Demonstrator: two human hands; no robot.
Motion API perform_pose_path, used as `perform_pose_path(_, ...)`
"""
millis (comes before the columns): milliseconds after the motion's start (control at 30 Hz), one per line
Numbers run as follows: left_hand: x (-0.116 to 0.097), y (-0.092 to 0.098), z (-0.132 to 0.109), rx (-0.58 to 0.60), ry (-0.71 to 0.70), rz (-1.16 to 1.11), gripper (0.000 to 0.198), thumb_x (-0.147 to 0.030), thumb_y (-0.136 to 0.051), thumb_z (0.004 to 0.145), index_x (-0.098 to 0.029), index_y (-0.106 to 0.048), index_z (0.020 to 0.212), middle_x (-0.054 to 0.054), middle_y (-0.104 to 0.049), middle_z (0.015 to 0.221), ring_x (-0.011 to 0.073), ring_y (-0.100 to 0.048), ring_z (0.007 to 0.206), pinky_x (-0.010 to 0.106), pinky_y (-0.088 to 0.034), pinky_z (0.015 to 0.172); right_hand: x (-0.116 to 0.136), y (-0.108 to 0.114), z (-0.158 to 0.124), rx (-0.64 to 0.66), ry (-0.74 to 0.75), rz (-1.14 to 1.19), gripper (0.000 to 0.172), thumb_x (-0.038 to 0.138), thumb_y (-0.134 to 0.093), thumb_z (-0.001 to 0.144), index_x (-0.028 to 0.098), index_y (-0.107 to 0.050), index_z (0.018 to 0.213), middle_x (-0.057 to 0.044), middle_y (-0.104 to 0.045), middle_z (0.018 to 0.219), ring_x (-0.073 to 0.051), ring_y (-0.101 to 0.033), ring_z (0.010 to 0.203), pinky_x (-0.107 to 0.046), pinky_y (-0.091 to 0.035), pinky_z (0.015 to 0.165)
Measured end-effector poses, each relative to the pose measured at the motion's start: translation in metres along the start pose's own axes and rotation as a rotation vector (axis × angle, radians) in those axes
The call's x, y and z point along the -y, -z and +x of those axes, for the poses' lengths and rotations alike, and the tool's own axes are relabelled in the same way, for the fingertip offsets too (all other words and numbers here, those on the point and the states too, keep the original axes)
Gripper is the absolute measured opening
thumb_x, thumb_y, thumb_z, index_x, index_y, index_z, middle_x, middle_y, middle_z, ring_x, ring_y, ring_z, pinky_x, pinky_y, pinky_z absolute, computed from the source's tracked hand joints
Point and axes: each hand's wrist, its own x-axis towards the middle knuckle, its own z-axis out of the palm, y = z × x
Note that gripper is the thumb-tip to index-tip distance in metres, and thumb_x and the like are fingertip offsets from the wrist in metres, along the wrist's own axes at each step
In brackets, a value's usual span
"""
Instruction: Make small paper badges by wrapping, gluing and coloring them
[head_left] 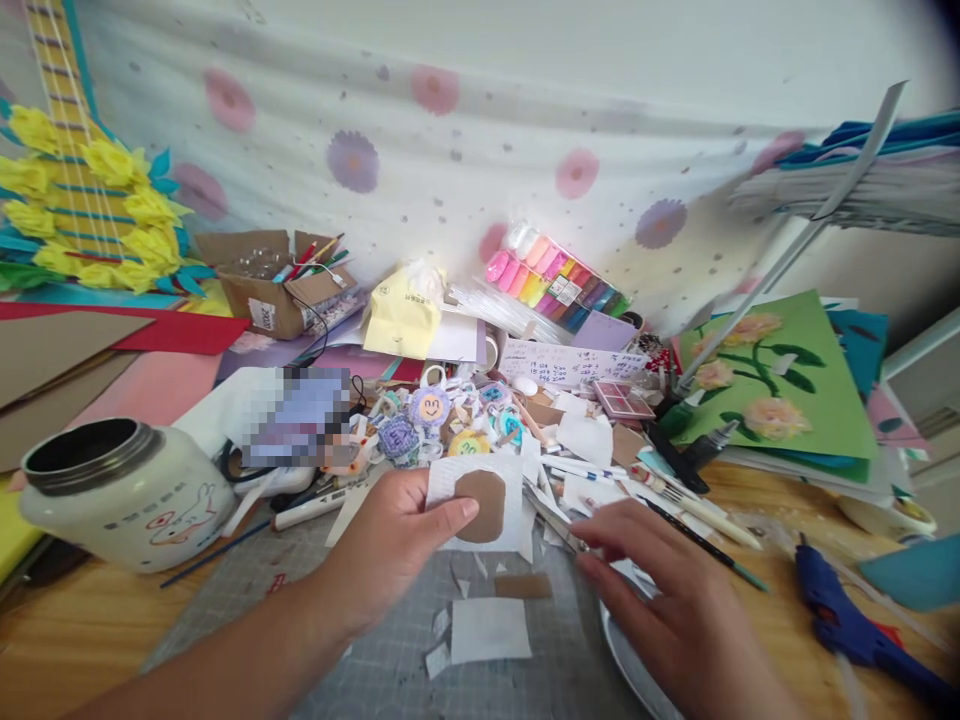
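Between the thumb and fingers of my left hand (409,535) is a piece of white textured paper (514,490) with a rounded brown cardboard disc (484,508) lying on it. My left thumb presses on the disc's edge. My right hand (660,580) is closed on a pair of scissors (553,518); the slim metal blades point toward the paper's right edge, and the handles are hidden by my fingers. Below the held paper, a white paper rectangle (490,630), a brown cardboard strip (523,586) and several small scraps lie on the grey cutting mat (367,650).
A wide-mouthed jar (135,510) stands at left. Behind my hands is a heap of small crafted faces (429,408), paper scraps and pens. A blue glue gun (847,610) lies at right. A pale round rim (626,660) shows under my right hand.
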Motion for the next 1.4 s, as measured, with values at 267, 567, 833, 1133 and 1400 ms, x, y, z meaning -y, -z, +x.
perform_pose_path(267,0.002,-0.001,0.002,0.047,-0.071,0.123,0.017,-0.031,-0.065,0.078,-0.021,-0.076,0.086,0.004,-0.077,0.086,0.0269,-0.067,0.091,0.033,-0.049,0.082,0.03,-0.045,0.049,-0.21,-0.096,0.435,0.006,0.022,-0.064,0.077,0.02,-0.065,0.082,0.0,-0.058,0.073,-0.013,-0.047,0.059,-0.025,-0.04,0.056)
perform_pose_path(567,0.003,0.0,0.002,0.111,-0.036,0.256,0.022,-0.034,-0.062,0.079,-0.017,-0.074,0.084,0.003,-0.073,0.078,0.0223,-0.062,0.078,0.03,-0.046,0.073,0.023,-0.05,0.047,-0.059,-0.276,0.813,0.009,0.025,-0.065,0.075,0.019,-0.061,0.07,0.002,-0.051,0.066,-0.013,-0.045,0.061,-0.025,-0.037,0.056)
perform_pose_path(833,0.001,0.0,0.005,0.205,-0.081,0.311,0.023,-0.038,-0.057,0.082,-0.021,-0.073,0.086,0.001,-0.072,0.085,0.0235,-0.062,0.084,0.028,-0.044,0.079,0.018,-0.05,0.045,-0.042,-0.315,0.886,0.01,0.023,-0.069,0.071,0.018,-0.063,0.066,0.002,-0.052,0.064,-0.012,-0.045,0.06,-0.024,-0.036,0.056)
perform_pose_path(1133,-0.003,0.003,0.004,0.25,-0.067,0.306,0.026,-0.038,-0.054,0.085,-0.023,-0.074,0.087,0.002,-0.074,0.086,0.0239,-0.063,0.085,0.028,-0.044,0.08,0.01,-0.043,0.044,0.013,-0.318,0.899,0.011,0.026,-0.07,0.071,0.018,-0.063,0.068,0.001,-0.055,0.067,-0.012,-0.046,0.062,-0.025,-0.037,0.059)
perform_pose_path(1400,-0.002,0.001,0.004,0.319,-0.028,0.302,0.025,-0.038,-0.055,0.085,-0.021,-0.073,0.089,0.0,-0.072,0.087,0.0213,-0.061,0.083,0.027,-0.042,0.079,0.015,-0.048,0.045,0.024,-0.301,0.868,0.006,0.021,-0.069,0.071,0.018,-0.064,0.069,0.001,-0.057,0.069,-0.013,-0.049,0.064,-0.025,-0.038,0.061)
